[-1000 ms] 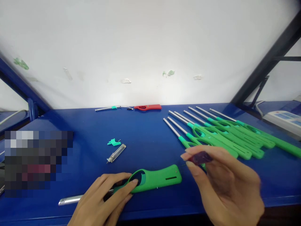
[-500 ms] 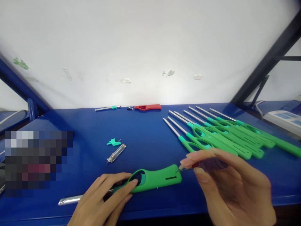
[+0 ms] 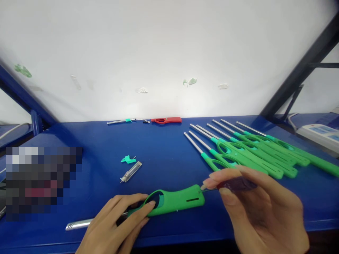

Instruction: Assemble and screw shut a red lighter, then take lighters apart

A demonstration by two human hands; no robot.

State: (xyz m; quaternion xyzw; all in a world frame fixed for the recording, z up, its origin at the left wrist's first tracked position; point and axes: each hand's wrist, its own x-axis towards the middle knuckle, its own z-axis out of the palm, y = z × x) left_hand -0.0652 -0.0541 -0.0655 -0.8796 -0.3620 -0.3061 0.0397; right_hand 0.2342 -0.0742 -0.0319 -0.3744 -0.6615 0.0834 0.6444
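Observation:
A green long-nosed gas lighter (image 3: 180,201) lies across the front of the blue table, its metal tube (image 3: 79,224) pointing left. My left hand (image 3: 119,218) is closed around its neck, with a finger at the trigger opening. In my right hand (image 3: 265,208), fingertips pinch a thin tool with a dark red handle (image 3: 238,184) and a fine metal shaft. The shaft points left at the lighter's handle end, close to a small hole; I cannot tell whether it touches. The tool's exact kind is partly hidden by my fingers.
Several green lighters (image 3: 246,155) lie in a slanted row at the right. A clear fuel tank (image 3: 131,172) and a turquoise trigger piece (image 3: 129,159) sit left of centre. Against the white wall lie a red lighter body (image 3: 169,120) and a loose metal tube (image 3: 119,122).
The tool's shaft has shifted very slightly to the right at the lighter's end, so the small hole shows more clearly. Both hands otherwise hold almost the same position.

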